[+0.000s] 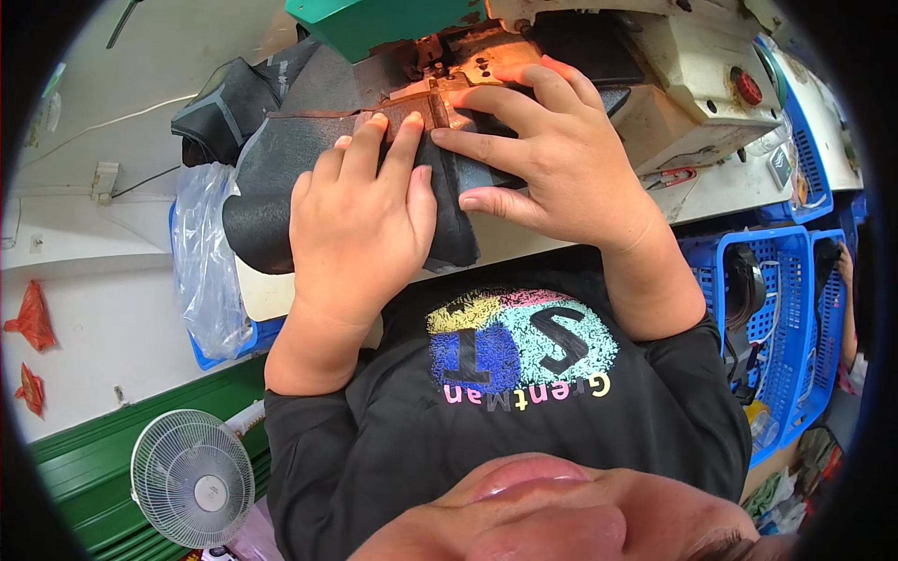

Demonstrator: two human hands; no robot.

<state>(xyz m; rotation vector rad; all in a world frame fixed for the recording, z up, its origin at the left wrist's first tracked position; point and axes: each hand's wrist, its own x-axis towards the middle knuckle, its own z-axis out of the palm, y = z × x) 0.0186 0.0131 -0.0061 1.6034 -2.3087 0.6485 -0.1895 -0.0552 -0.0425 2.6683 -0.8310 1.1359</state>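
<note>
A dark grey and black fabric piece (pixel 281 164) lies under the lit needle area of a sewing machine (pixel 687 98), with a seam or strip running across it. My left hand (pixel 360 210) rests flat on this fabric, fingers stretched toward the needle area. To its right, my right hand (pixel 557 150) spreads its fingers over the fabric edge and the machine bed, its thumb and index finger beside a narrow dark strip (pixel 447 168). Neither hand grasps anything that I can see. The fingertips glow orange under the lamp, and the needle itself is hard to make out.
A green machine cover (pixel 374 21) overhangs the work. More dark pieces (pixel 229 107) lie at the far left, above a clear plastic bag (pixel 206 257). Red-handled snips (pixel 675 176) lie on the right. Blue baskets (pixel 762 238) stand right; a fan (pixel 192 477) stands lower left.
</note>
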